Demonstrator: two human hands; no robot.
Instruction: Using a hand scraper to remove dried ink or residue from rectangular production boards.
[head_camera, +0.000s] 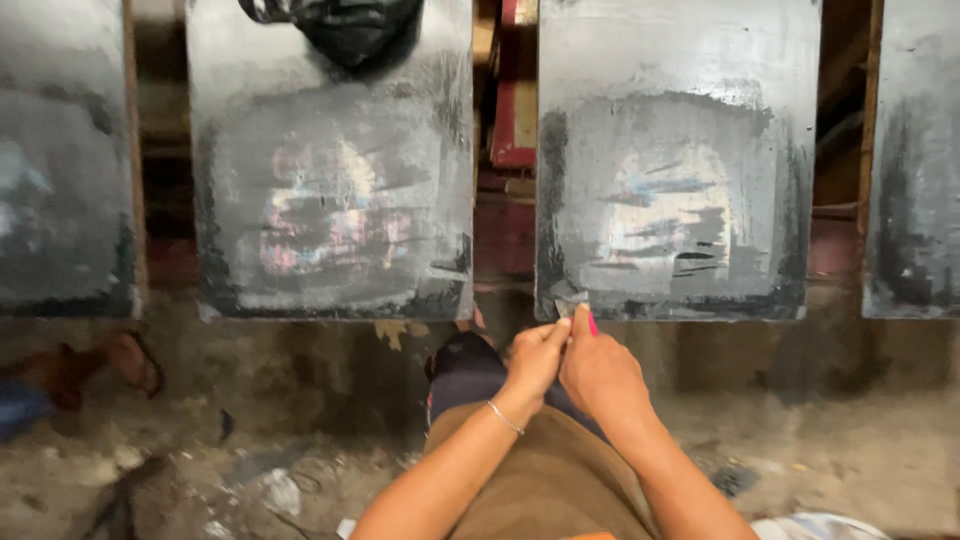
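- Head view: looking down at a row of flat dark printing boards set side by side on a long worktop, each smeared with grey and worn ink.
- Both hands meet at the near edge of the board straight ahead (678, 170), at its lower left corner.
- Left hand (535, 358): fingers curled in, thumb and fingertips pinched together against the other hand; a thin metal bangle (505, 417) on the wrist. What it pinches is too small to make out.
- Right hand (600, 372): also closed into a pinch, with a small pink object (592, 323) sticking up just above the fingertips, seemingly held there. Whether it is a tool, a chip or a painted nail I cannot tell.
- Just above both grips, touching the board's edge, a small pale flap (570, 300), perhaps tape or a peeled bit of film, lifted at the corner.
- Progress, as a judgement: the flap is only just raised at one corner; the rest of that board surface looks unlifted, so most of the work lies ahead.
- Left of the grips, the neighbouring board (335, 200) shows pink and white ink traces, with a crumpled black bag (345, 25) on its far end.
- Below the grips: brown trousers, a dark knee, and a dusty, littered floor (250, 470).
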